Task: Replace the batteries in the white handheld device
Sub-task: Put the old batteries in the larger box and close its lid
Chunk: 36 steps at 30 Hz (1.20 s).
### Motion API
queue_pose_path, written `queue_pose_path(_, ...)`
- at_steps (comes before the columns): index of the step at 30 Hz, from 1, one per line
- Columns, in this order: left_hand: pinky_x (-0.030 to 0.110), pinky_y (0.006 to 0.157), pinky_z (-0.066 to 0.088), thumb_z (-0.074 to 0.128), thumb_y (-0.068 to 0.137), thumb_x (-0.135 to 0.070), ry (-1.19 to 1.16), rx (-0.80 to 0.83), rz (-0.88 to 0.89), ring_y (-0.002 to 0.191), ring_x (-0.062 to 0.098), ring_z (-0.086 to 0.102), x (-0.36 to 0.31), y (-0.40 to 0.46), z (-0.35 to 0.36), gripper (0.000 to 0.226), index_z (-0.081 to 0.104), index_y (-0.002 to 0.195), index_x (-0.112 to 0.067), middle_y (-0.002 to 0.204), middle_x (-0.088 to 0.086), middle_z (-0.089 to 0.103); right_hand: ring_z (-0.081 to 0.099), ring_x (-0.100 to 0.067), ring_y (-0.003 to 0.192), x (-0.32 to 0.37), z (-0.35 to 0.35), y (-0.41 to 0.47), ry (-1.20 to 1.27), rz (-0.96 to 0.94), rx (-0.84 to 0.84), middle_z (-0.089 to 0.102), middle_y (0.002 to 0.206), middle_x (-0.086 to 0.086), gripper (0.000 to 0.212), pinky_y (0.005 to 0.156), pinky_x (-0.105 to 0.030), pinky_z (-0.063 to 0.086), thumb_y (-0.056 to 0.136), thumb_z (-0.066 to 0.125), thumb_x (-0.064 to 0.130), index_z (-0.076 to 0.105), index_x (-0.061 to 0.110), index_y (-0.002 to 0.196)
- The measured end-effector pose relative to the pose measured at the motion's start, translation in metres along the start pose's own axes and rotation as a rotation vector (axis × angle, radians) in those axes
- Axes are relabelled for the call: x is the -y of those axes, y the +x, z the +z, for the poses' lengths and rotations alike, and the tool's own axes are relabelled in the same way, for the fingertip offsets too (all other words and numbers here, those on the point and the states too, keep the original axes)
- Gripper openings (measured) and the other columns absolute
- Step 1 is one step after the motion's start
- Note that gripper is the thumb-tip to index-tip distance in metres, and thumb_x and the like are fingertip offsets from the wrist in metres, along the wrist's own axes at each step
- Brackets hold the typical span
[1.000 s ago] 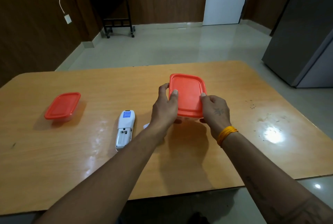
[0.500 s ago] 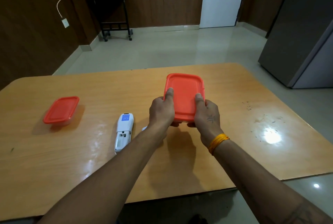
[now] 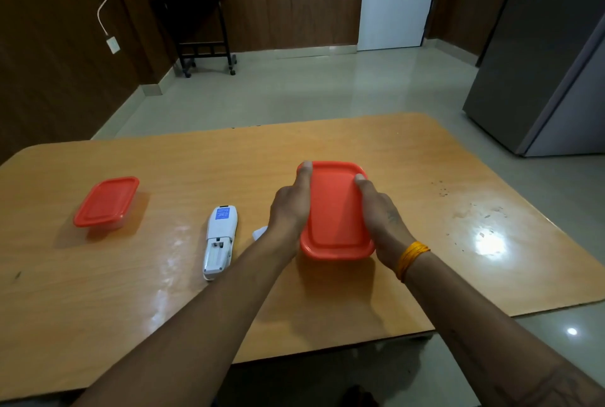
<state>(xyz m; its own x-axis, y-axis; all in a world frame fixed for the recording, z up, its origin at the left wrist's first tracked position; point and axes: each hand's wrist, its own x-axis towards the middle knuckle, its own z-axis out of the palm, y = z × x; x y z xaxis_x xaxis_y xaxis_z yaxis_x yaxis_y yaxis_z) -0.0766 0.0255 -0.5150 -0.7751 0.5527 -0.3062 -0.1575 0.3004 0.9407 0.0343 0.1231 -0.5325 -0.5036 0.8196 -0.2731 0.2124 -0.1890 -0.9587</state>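
A: Two hands are recorded, both closed on one item. The left hand (image 3: 289, 207) is clamped along the left edge of the red-lidded container (image 3: 337, 210), fingertips reaching its far left corner; the right hand (image 3: 381, 220) is pressed to the right edge, a yellow thread band (image 3: 412, 257) worn at the wrist. No free fingers are noted.

B: Whether the lid is being pressed shut or pried off?

A: Cannot be told. Contents are hidden under the lid.

B: Position of the white handheld device (image 3: 220, 241)?

A: Listed on the wooden table (image 3: 425, 158), to the left of both hands, near the left forearm and apart from it. It lies back up, battery bay uncovered toward the near end; whether cells are seated inside cannot be made out. The long axis is laid roughly near-to-far, tilted slightly rightward at the far end. The left hand is judged the nearer for the reach.

B: Further entries?

A: A small white piece (image 3: 260, 232), partly hidden behind the left wrist, possibly the bay cover. A second red-lidded container (image 3: 106, 202) is logged farther left, untouched.
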Motion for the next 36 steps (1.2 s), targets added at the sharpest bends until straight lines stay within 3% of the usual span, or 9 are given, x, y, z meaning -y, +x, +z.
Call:
queue_pose_path(4, 0.055, 0.089, 0.061, 0.025, 0.07, -0.101, 0.125, 0.006, 0.106, 0.09, 0.04, 0.076, 0.002, -0.001, 0.0, 0.1, 0.071, 0.079, -0.012, 0.09, 0.02, 0.078, 0.074, -0.042, 0.085, 0.002, 0.001, 0.001, -0.007, 0.0, -0.012, 0.078, 0.099, -0.025, 0.104, 0.085, -0.065, 0.058, 0.07, 0.048, 0.094, 0.073, -0.005, 0.094)
queue_pose_path(8, 0.042, 0.073, 0.053, 0.032, 0.085, -0.091, 0.145, -0.028, 0.123, 0.072, 0.03, 0.064, 0.004, 0.005, -0.001, 0.081, 0.061, 0.065, -0.018, 0.067, 0.004, 0.064, 0.061, -0.031, 0.067, 0.002, 0.003, 0.004, -0.028, -0.023, -0.046, 0.064, 0.069, -0.01, 0.089, 0.064, -0.045, 0.049, 0.064, 0.048, 0.101, 0.065, 0.015, 0.074)
queue_pose_path(12, 0.054, 0.083, 0.06, 0.035, 0.073, -0.095, 0.123, -0.02, 0.106, 0.073, 0.031, 0.064, 0.003, 0.009, -0.005, 0.083, 0.06, 0.062, -0.017, 0.067, 0.005, 0.064, 0.06, -0.029, 0.069, 0.0, 0.006, 0.006, 0.013, -0.033, -0.037, 0.062, 0.075, -0.012, 0.084, 0.065, -0.043, 0.048, 0.067, 0.053, 0.095, 0.067, 0.014, 0.084)
queue_pose_path(17, 0.042, 0.073, 0.054, 0.035, 0.082, -0.091, 0.103, -0.076, 0.105, 0.071, 0.029, 0.063, 0.003, 0.011, -0.007, 0.079, 0.056, 0.064, -0.018, 0.068, 0.003, 0.065, 0.075, -0.041, 0.087, 0.005, 0.007, 0.003, -0.037, -0.005, -0.038, 0.079, 0.09, -0.016, 0.1, 0.085, -0.062, 0.062, 0.068, 0.055, 0.095, 0.07, -0.002, 0.086)
queue_pose_path(21, 0.059, 0.094, 0.061, 0.037, 0.073, -0.093, -0.046, -0.109, 0.002, 0.094, 0.037, 0.077, 0.002, 0.016, -0.008, 0.087, 0.074, 0.085, -0.015, 0.096, 0.014, 0.08, 0.075, -0.039, 0.092, 0.003, 0.01, -0.012, -0.109, -0.019, 0.043, 0.076, 0.102, -0.013, 0.073, 0.078, -0.059, 0.065, 0.091, 0.046, 0.081, 0.069, 0.011, 0.097)
queue_pose_path(24, 0.057, 0.096, 0.061, 0.036, 0.075, -0.095, -0.092, -0.024, -0.057, 0.097, 0.035, 0.078, 0.002, 0.014, -0.005, 0.087, 0.075, 0.096, -0.02, 0.103, 0.01, 0.081, 0.074, -0.043, 0.092, -0.002, 0.01, -0.013, -0.132, -0.074, -0.039, 0.076, 0.101, -0.019, 0.09, 0.076, -0.065, 0.062, 0.085, 0.04, 0.088, 0.07, 0.004, 0.101)
queue_pose_path(27, 0.053, 0.095, 0.061, 0.037, 0.087, -0.085, -0.02, -0.045, 0.012, 0.1, 0.031, 0.074, 0.013, 0.005, 0.002, 0.067, 0.068, 0.091, -0.026, 0.105, 0.004, 0.076, 0.07, -0.033, 0.091, 0.002, 0.004, -0.011, -0.103, -0.064, -0.074, 0.067, 0.108, -0.009, 0.07, 0.062, -0.048, 0.064, 0.095, 0.04, 0.076, 0.059, 0.012, 0.117)
queue_pose_path(31, 0.039, 0.08, 0.055, 0.056, 0.102, -0.049, 0.017, -0.205, 0.172, 0.091, 0.019, 0.064, 0.016, -0.01, 0.005, 0.032, 0.066, 0.11, -0.021, 0.102, -0.003, 0.068, 0.069, -0.034, 0.092, 0.008, -0.005, -0.009, -0.085, -0.026, -0.065, 0.061, 0.111, -0.007, 0.045, 0.057, -0.043, 0.063, 0.102, 0.044, 0.056, 0.048, 0.017, 0.124)
queue_pose_path(36, 0.04, 0.062, 0.063, 0.07, 0.094, -0.029, -0.036, -0.133, 0.17, 0.091, 0.025, 0.072, 0.005, -0.006, 0.012, 0.015, 0.071, 0.101, -0.016, 0.105, 0.006, 0.074, 0.069, -0.035, 0.089, 0.016, -0.022, 0.001, -0.026, -0.068, -0.148, 0.061, 0.107, -0.008, 0.026, 0.056, -0.043, 0.062, 0.105, 0.048, 0.04, 0.051, 0.017, 0.115)
